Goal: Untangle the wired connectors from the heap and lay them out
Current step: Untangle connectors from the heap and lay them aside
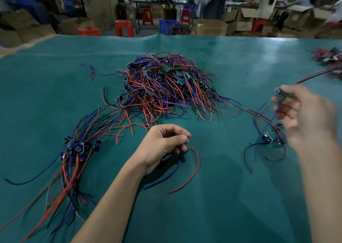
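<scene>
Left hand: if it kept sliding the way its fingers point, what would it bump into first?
The left hand has curled fingers pointing right and slightly down. First in that line is probably the loose red wire beside its fingertips, then bare green mat. How high the hand sits above the mat is unclear.

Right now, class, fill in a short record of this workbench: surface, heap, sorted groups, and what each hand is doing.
surface: green mat covering the table
heap: tangled heap of red, blue and black wired connectors, centre of the mat
sorted group, left: laid-out bundle, connector ends together
sorted group, right: few connectors near the right hand
left hand: fingers curled, pinching wires that trail on the mat
right hand: blurred, raised, holding a wired connector
</scene>
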### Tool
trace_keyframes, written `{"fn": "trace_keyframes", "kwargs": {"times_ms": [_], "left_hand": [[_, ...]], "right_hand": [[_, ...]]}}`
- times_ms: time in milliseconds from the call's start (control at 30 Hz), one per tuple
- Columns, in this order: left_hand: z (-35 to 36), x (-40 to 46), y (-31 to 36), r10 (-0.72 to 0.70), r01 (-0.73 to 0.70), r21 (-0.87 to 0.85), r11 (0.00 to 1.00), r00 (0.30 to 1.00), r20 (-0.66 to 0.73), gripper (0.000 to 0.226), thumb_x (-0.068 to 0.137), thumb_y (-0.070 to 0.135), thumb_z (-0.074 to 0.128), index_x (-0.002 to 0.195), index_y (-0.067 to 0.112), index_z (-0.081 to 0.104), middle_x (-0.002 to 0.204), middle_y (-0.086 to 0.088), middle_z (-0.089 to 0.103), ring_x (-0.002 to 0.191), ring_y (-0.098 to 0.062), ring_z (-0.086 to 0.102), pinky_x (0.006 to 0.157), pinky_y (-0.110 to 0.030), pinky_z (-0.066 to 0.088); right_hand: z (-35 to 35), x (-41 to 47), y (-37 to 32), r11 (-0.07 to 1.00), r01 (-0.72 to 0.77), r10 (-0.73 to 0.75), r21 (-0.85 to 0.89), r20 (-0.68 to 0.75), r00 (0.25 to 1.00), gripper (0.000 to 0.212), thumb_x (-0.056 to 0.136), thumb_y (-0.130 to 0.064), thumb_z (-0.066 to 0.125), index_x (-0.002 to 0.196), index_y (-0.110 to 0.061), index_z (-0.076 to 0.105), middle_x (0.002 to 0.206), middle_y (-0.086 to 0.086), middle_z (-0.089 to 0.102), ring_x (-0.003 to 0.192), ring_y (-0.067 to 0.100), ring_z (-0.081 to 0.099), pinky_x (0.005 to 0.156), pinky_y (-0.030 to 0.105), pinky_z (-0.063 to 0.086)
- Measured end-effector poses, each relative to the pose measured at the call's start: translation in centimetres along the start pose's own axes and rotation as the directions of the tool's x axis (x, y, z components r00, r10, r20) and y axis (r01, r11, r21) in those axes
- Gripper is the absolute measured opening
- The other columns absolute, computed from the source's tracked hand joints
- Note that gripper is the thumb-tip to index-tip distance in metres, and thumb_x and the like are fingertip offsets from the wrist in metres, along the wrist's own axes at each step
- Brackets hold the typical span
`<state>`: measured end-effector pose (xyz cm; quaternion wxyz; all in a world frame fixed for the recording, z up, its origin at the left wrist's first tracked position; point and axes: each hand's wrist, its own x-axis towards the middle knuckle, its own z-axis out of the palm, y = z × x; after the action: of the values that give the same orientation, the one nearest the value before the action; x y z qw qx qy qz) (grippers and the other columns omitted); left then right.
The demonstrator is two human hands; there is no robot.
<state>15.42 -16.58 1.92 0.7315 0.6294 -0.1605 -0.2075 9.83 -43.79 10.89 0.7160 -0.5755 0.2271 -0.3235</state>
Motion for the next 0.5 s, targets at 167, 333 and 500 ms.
{"fn": "trace_keyframes", "kwargs": {"times_ms": [167, 333, 500], "left_hand": [[0.0, 0.0, 0.1, -0.022, 0.020, -0.056, 0.998, 0.999, -0.026, 0.011, 0.092, -0.005, 0.060, 0.094, 0.002, 0.068, 0.080, -0.009, 0.067, 0.062, -0.013, 0.064, 0.058, -0.017, 0.048], [0.0, 0.0, 0.2, -0.030, 0.028, -0.060, 0.998, 0.999, -0.032, 0.012, 0.092, -0.006, 0.058, 0.095, 0.001, 0.068, 0.079, -0.009, 0.067, 0.062, -0.013, 0.064, 0.058, -0.017, 0.048], [0.1, 0.0, 0.3, -0.031, 0.029, -0.057, 0.998, 0.999, -0.039, 0.012, 0.093, -0.006, 0.057, 0.095, 0.000, 0.067, 0.079, -0.009, 0.067, 0.063, -0.012, 0.063, 0.058, -0.016, 0.048]], "right_hand": [[-4.0, 1.9, -0.5, 0.918, 0.001, 0.023, -0.396, 0.057, 0.998, 0.024, 0.074, -0.030, 0.070, 0.088, -0.010, 0.073, 0.068, 0.006, 0.068, 0.044, 0.002, 0.056, 0.040, 0.013, 0.042], [-6.4, 2.7, -0.7, 0.697, 0.035, -0.010, -0.716, 0.039, 0.999, 0.019, 0.058, -0.042, 0.069, 0.069, -0.029, 0.078, 0.059, 0.006, 0.070, 0.051, 0.007, 0.060, 0.055, 0.025, 0.049], [-6.7, 3.3, 0.2, 0.363, 0.153, 0.034, -0.919, 0.178, 0.984, 0.020, 0.074, -0.049, 0.079, 0.082, -0.031, 0.079, 0.075, -0.004, 0.077, 0.088, 0.031, 0.072, 0.085, 0.044, 0.057]]}}
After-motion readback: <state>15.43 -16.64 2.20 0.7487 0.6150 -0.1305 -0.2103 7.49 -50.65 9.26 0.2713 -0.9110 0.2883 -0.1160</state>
